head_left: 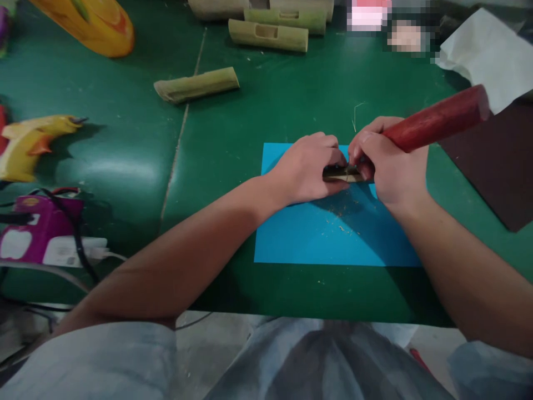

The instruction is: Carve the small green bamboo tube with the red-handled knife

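Over a blue sheet [300,239], my left hand [308,168] is closed around a short piece of bamboo [335,174], its hollow side facing up. My right hand [393,161] grips a carving tool with a thick red handle [441,118], which slants up to the right. The tool's tip meets the bamboo between my two hands, and fingers hide most of its blade. Small bamboo shavings [342,228] lie scattered on the sheet just below.
Cut bamboo tubes [268,36] lie at the back, with another tube [197,85] nearer on the green table [225,128]. To the left are a yellow glue gun [35,141] and a purple box [45,222] with cables. White paper [487,61] and a dark board [495,161] are right.
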A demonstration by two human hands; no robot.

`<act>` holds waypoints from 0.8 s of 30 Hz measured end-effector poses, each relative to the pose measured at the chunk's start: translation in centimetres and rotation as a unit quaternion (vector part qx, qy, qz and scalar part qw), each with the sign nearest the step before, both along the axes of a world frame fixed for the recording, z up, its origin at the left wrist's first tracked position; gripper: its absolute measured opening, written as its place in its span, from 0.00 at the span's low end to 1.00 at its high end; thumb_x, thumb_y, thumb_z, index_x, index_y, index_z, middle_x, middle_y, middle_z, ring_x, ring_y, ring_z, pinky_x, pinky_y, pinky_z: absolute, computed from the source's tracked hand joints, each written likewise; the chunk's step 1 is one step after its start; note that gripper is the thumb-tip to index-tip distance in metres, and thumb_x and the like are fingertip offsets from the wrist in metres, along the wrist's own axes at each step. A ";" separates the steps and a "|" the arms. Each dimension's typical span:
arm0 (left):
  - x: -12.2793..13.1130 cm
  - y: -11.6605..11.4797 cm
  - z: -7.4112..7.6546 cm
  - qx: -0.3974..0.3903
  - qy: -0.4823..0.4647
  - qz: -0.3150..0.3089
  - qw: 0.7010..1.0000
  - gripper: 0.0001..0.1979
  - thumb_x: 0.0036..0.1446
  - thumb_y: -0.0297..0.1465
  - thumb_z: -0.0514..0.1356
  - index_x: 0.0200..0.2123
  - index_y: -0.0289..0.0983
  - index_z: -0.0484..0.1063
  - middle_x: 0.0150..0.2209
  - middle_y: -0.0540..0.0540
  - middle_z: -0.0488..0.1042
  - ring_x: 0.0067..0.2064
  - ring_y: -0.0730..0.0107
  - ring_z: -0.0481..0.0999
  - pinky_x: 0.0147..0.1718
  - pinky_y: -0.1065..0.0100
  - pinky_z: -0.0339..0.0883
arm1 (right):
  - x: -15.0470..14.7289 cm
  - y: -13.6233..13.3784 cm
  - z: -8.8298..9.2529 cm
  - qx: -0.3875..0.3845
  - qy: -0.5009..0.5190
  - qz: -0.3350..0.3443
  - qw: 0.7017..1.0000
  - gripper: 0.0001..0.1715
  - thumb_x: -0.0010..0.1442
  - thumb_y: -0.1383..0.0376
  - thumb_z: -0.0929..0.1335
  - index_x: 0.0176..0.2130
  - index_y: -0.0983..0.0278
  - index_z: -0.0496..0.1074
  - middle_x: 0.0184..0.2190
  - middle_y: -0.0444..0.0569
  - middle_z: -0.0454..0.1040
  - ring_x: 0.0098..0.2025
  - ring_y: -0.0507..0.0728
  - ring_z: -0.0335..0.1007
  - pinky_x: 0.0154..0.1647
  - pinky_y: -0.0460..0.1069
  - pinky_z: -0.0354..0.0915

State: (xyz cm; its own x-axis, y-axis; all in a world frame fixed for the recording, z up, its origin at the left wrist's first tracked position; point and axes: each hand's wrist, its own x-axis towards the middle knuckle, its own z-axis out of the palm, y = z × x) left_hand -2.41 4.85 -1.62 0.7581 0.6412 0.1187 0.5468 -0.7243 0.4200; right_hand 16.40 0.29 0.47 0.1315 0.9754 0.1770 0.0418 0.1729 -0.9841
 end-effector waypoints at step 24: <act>-0.8 0.1 0.0 -0.006 -0.016 0.007 1.000 0.15 0.67 0.44 0.75 0.49 0.43 0.83 0.48 0.41 0.85 0.56 0.41 0.86 0.56 0.47 0.77 | 0.0 0.2 0.1 -0.010 0.019 0.026 0.999 0.24 0.65 0.66 0.75 0.20 0.54 0.72 0.19 0.45 0.71 0.25 0.56 0.66 0.29 0.54 0.66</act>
